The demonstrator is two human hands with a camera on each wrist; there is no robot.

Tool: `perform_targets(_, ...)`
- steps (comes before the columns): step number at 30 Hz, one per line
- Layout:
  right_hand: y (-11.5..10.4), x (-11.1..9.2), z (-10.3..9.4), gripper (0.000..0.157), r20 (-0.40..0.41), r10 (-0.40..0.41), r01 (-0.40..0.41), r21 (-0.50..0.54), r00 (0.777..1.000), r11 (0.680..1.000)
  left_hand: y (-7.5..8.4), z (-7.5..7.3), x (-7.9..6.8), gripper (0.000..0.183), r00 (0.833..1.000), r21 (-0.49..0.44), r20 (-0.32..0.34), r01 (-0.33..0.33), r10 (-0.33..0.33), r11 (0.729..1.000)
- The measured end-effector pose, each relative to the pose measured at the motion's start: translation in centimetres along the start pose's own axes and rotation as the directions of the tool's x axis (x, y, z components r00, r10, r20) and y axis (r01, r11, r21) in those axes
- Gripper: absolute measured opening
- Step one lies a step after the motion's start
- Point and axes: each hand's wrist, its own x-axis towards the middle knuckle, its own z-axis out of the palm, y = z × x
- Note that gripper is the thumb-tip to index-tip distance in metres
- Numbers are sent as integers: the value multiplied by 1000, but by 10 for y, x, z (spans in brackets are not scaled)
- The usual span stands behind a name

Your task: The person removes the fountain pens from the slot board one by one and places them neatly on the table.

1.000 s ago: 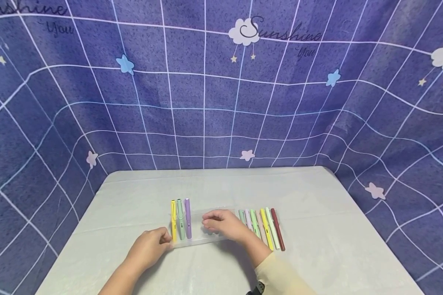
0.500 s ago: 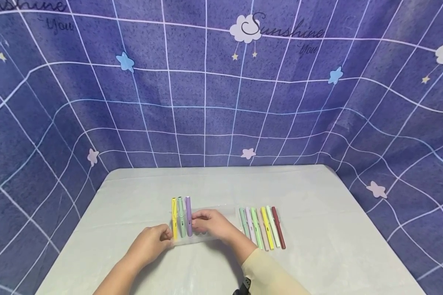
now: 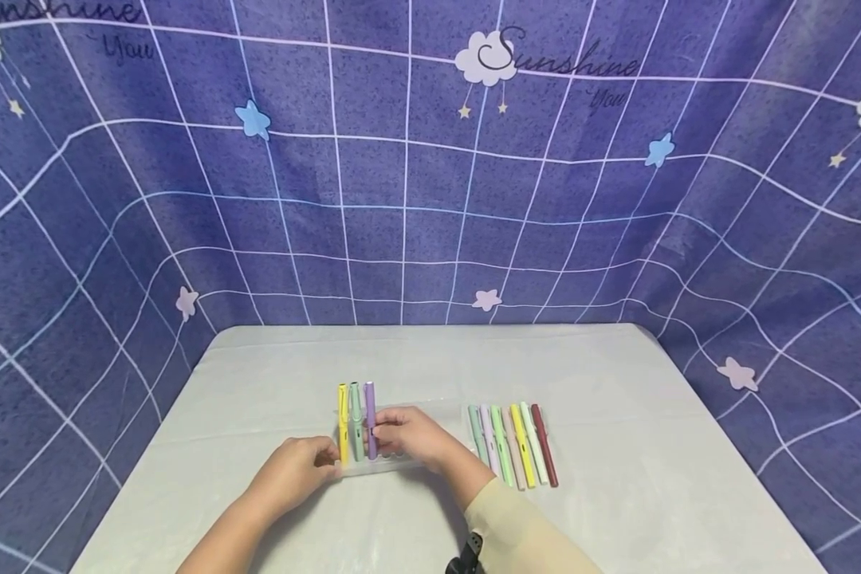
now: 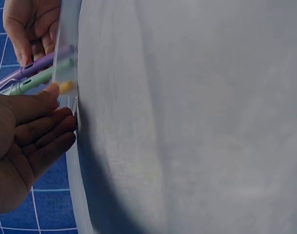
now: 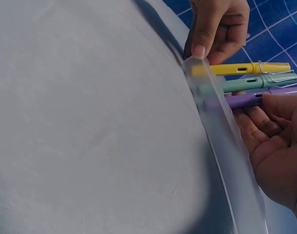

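Well, from the head view, the right hand had a pinching grip on a purple pen set in a clear case beside a green pen and a yellow pen; the left hand had its grip on the case's corner. Seven more pens lay rightward on the bench. From the left wrist, pen ends showed through the case's wall; from the right, three pens ran side by side.

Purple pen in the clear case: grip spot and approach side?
I'd pinch the purple pen mid-barrel from its right, where the right hand holds it. The barrel is slim and straight; its lower end sits behind the clear case's wall, and the green pen is close on its left, likely leaving less finger room there.
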Motion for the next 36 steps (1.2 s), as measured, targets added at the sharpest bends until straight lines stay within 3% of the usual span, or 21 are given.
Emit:
perform_targets(6,1,-1,-1,17,-18,-1,1,-3,1000,1000,-2,3,0,17,1000,3,-6,-23,23,1000)
perform_targets(14,-3,-12,2,10,-94,-106,86,-195,990,977,-9,4,-3,20,996,-16,-25,-91,90,996)
perform_targets(22,-12,-23,-2,17,-187,-192,174,-106,964,979,-12,9,-7,17,988,76,-67,-131,136,988)
perform_targets(36,-5,-32,-14,16,-211,-142,111,-151,967,982,-11,12,-8,18,984,138,-107,-128,143,982)
